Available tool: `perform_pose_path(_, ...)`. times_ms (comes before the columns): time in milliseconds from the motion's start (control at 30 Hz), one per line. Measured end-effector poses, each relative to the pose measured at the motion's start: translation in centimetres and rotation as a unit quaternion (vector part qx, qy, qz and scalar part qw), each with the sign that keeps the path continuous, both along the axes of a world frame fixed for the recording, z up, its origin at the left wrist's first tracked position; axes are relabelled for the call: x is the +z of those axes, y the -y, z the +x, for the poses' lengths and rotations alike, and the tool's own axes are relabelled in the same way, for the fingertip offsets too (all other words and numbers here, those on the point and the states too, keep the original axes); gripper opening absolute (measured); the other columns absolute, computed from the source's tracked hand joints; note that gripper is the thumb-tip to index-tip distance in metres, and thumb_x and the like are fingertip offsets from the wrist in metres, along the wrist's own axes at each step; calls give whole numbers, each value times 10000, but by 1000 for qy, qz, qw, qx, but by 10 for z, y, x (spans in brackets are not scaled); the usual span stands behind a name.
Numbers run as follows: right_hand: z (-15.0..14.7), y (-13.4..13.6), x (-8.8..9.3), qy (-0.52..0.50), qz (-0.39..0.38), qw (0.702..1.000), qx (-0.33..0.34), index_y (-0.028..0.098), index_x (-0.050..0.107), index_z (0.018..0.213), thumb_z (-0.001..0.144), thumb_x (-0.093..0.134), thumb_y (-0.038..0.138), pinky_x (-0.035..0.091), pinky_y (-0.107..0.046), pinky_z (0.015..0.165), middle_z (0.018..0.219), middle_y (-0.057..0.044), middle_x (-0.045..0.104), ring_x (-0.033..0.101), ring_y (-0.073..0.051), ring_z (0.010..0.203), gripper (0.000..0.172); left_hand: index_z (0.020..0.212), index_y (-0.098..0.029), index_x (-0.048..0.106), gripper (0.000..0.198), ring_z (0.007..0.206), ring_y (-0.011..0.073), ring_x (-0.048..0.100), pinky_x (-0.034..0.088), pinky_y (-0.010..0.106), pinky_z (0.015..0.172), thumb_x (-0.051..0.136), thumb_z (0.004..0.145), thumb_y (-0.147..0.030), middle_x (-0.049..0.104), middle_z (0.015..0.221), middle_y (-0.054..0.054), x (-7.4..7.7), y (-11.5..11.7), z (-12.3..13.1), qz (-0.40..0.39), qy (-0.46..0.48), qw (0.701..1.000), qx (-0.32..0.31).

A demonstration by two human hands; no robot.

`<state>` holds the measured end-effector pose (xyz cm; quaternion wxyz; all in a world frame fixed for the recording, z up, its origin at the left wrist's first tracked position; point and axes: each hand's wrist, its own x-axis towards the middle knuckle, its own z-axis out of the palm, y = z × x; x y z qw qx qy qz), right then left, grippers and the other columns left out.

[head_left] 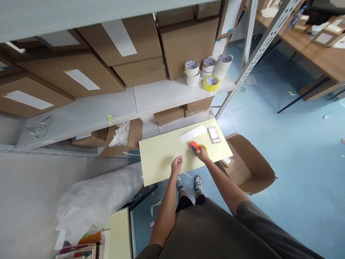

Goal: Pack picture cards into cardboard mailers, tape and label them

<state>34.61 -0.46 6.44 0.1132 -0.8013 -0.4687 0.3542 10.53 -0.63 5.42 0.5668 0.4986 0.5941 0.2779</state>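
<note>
A pale yellow board (156,158) lies in front of me as a work surface. My right hand (202,154) is closed round an orange and blue tape dispenser (194,145) with a yellow-edged roll, over the board's right half. My left hand (177,165) hovers above the board's near edge, its fingers curled together; whether they hold anything is too small to tell. Beyond the dispenser lies a white paper strip (192,133). A label with a blurred print (214,134) rests near the board's right end.
Behind the board stands a metal shelf (107,104) with cardboard boxes (137,39) and tape rolls (211,82). An open carton (250,162) sits on the floor at the right. Wrapped plastic (99,198) lies at the left; a wooden desk (309,46) stands back right.
</note>
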Motion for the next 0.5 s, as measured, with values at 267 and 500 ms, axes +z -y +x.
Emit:
perform_pose_path(267,-15,-1,-31,77,-111,987,86,52,568,1412,1032,543,399,384,-406,1111,1388,-259,656,584,-352,1328,516,1143,-152,766,522,868,237,780,610,392,895,720,853,-583,806,987,116,-26,51,10,-61,5,998,8)
perform_pose_path(500,-2,-1,-10,75,-115,984,118,119,541,1449,1027,519,279,468,-372,947,1291,-221,721,699,-320,1169,452,1078,-150,776,438,825,221,775,614,374,857,752,837,-514,803,937,103,-3,51,1,-49,23,997,47)
